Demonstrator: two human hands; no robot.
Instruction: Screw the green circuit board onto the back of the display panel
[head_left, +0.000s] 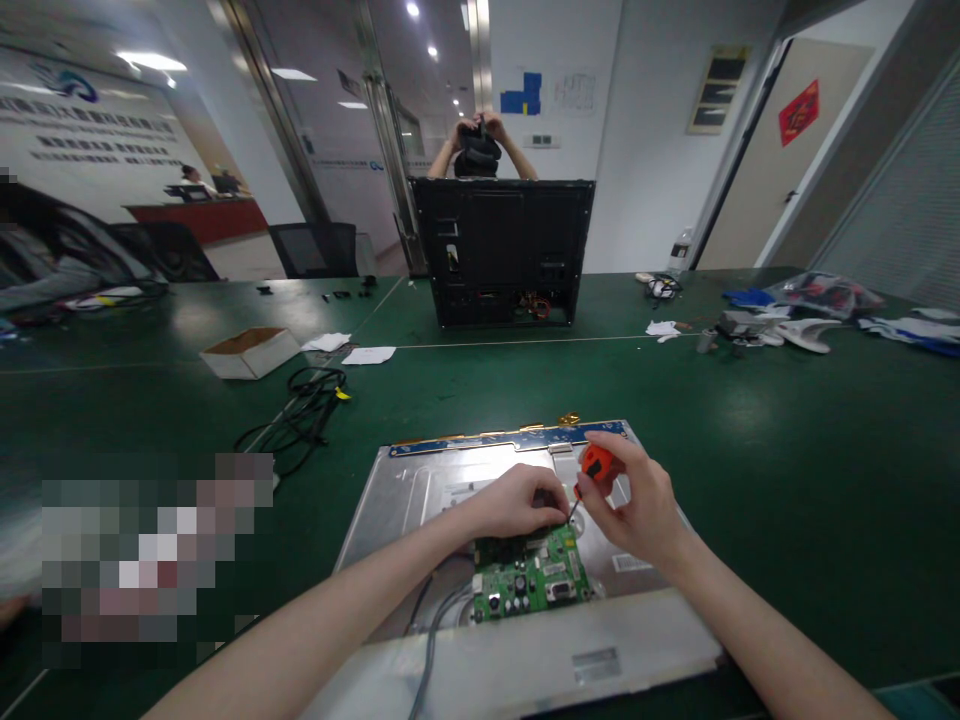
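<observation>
R hand (641, 500) grips 1 orange screwdriver (596, 463), shaft slanting down to far edge of green PCB (534, 580), w/ L hand (521, 500), fingers curled, just beside tip (can't tell if gripping anything), PCB lying on silver metal panel (390, 510) on green table (787, 500).

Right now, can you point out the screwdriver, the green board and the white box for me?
Screwdriver (597, 463): head view, on its orange handle.
Green board (534, 576): head view, near the middle of its upper face.
White box (264, 362): head view, on its outer side wall.
</observation>
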